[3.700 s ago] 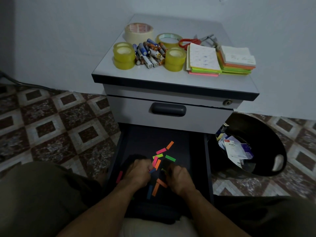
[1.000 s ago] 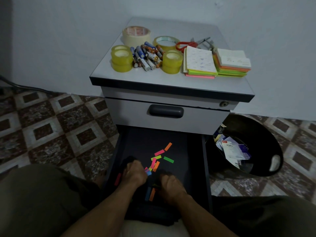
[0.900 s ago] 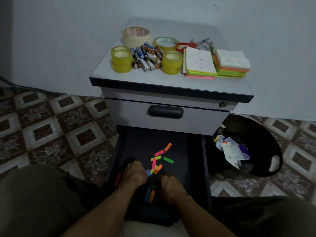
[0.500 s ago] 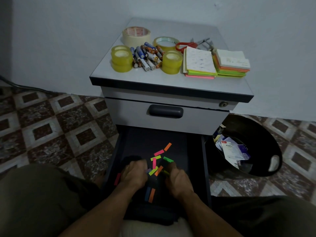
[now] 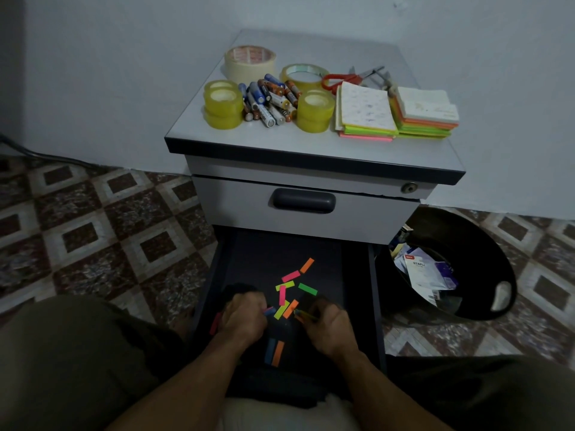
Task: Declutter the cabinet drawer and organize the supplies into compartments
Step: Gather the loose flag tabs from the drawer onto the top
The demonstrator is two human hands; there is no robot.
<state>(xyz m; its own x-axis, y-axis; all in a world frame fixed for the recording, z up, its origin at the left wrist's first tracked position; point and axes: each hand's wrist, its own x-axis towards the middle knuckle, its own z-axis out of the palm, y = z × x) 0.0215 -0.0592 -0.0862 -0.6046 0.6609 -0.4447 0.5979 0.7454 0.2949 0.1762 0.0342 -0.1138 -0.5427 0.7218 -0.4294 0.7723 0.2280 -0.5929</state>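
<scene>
The cabinet's lower drawer point(image 5: 357, 275) is pulled open toward me, dark inside. Several small coloured paper flags point(image 5: 291, 293) lie scattered on its floor: orange, pink, green, yellow, blue. My left hand point(image 5: 244, 315) has its fingers curled round a few flags, blue and pink ones showing at its fingertips. My right hand point(image 5: 326, 325) pinches a thin flag at its fingertips, beside an orange flag point(image 5: 291, 308). A blue and an orange flag point(image 5: 274, 353) lie between my wrists. A pink flag point(image 5: 215, 323) leans at the drawer's left wall.
On the cabinet top point(image 5: 311, 141) stand tape rolls point(image 5: 223, 104), a pile of batteries point(image 5: 269, 99), red scissors point(image 5: 342, 79) and sticky-note stacks point(image 5: 367, 115). A black bin point(image 5: 485, 253) with paper waste sits on the tiled floor at the right. The upper drawer point(image 5: 303, 202) is closed.
Both hands have moved a little forward in the drawer and apart. The flags near my fingertips have shifted, with a yellow and an orange one now lying between the hands.
</scene>
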